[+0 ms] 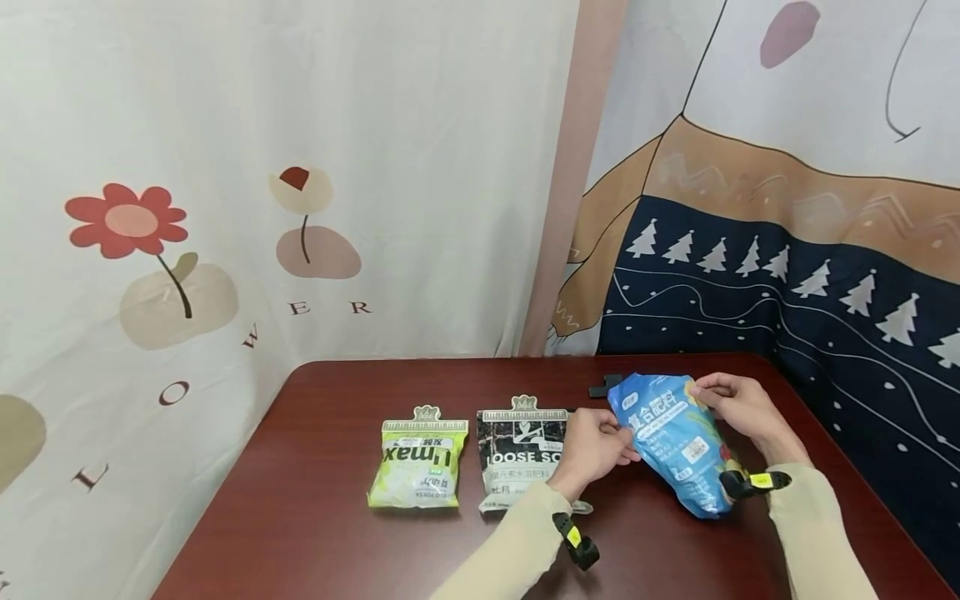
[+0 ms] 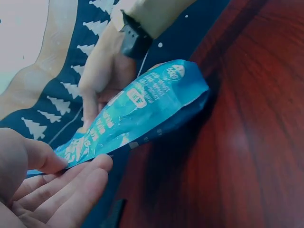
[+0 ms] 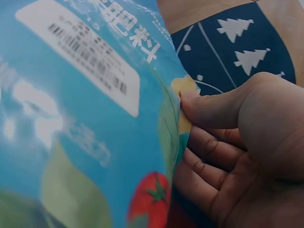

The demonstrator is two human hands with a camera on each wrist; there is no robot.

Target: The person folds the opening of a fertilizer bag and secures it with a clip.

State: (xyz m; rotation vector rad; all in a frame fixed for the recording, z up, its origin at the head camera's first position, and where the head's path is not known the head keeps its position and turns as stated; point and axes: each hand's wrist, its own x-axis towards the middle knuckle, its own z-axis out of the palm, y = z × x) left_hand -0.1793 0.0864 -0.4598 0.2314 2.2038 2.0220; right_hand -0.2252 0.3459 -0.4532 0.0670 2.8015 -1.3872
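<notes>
A blue plastic fertilizer bag (image 1: 671, 437) with a barcode label and a printed tomato is held tilted over the right part of the table. My left hand (image 1: 596, 446) pinches its left edge between thumb and fingers, as the left wrist view shows up close. On the opposite edge, my right hand (image 3: 237, 142) pinches the bag near the yellow print, thumb in front and fingers behind. Just left of my left hand lies a black-and-white bag (image 1: 521, 454) with a clip along its top, partly covered by that hand. Farther left is a green bag (image 1: 418, 467), also clipped.
A small black object (image 1: 604, 387) lies near the back edge of the dark red table (image 1: 315, 500), behind the blue bag. Printed curtains (image 1: 420, 167) hang right behind the table and along its right side.
</notes>
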